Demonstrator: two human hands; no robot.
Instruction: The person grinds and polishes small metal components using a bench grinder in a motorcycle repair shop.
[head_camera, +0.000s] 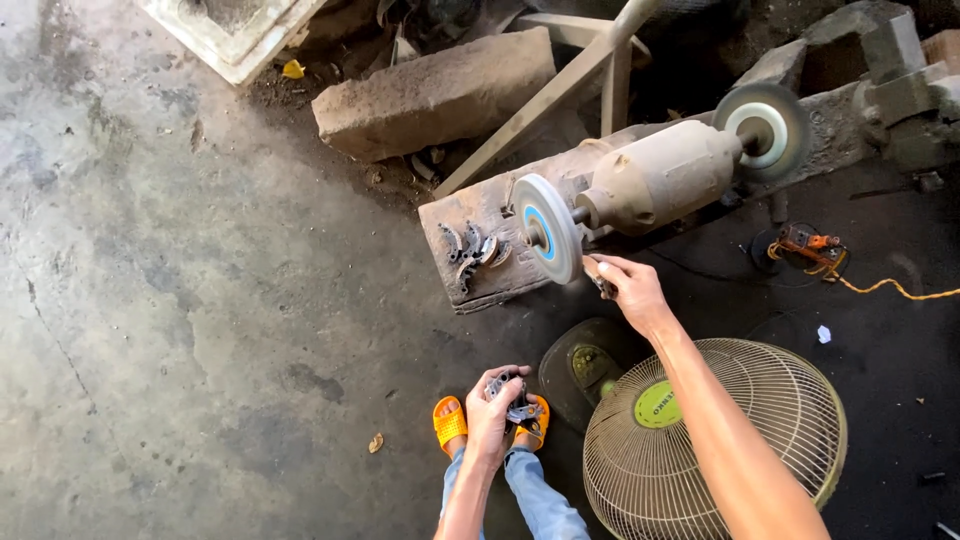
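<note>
A dusty bench grinder (660, 178) sits on a wooden block (470, 285), with a white wheel with a blue centre (547, 228) on the near end and a second wheel (765, 128) on the far end. My right hand (625, 287) pinches a small dark metal piece (599, 277) right at the near wheel's lower edge. My left hand (492, 412) hangs low above my orange sandals (451, 422), closed around a bunch of small metal pieces (512, 398). Several similar metal pieces (472, 252) lie on the block beside the wheel.
A floor fan (780, 400) with a wire guard stands under my right arm. A stone slab (435, 95) and a slanted metal frame (560, 85) lie behind the grinder. An orange cord (880, 288) runs off right over the stained concrete floor (180, 300).
</note>
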